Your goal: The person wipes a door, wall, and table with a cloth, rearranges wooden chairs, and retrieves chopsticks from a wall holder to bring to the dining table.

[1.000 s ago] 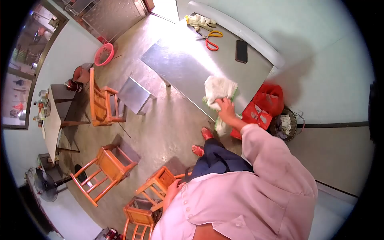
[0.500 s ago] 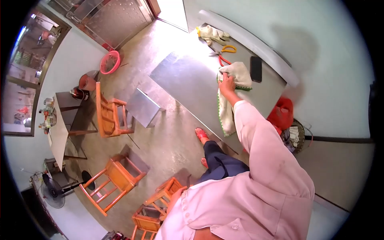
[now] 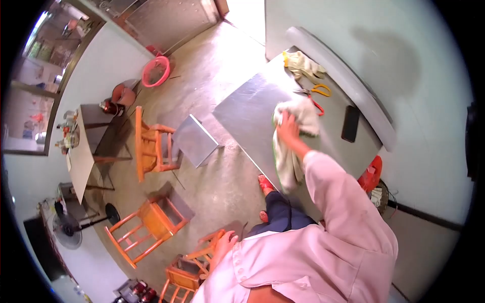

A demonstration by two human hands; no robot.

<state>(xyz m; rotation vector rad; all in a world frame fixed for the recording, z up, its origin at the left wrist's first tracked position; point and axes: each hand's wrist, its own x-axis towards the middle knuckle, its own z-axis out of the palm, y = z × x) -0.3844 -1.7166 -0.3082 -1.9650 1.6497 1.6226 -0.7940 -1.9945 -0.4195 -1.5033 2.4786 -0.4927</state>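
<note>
My right hand (image 3: 288, 130) grips a cream cloth with green-stitched edging (image 3: 298, 112), which is bunched up on the metal-topped table (image 3: 242, 103). One end of the cloth trails toward the table's near edge. Just beyond it lie red-handled pliers (image 3: 317, 107), partly covered, and a yellow-handled tool (image 3: 321, 90). A cream work glove with a yellow cuff (image 3: 304, 66) rests at the far end. To the right of the cloth is a black phone (image 3: 350, 123). Low beside my body, near the wooden chairs, my left hand (image 3: 225, 246) is open, with nothing visible in it.
Orange wooden chairs (image 3: 154, 222) and a small metal-topped stool (image 3: 194, 141) stand left of me. Farther left are a side table (image 3: 81, 156), a pink basin (image 3: 156, 71) and a fan (image 3: 66, 224). A red bag (image 3: 371, 173) sits by the wall.
My right hand has slid the cloth leftward across the table, away from the phone, and the cloth is more bunched. My left hand stays low at my side. The camera view has shifted.
</note>
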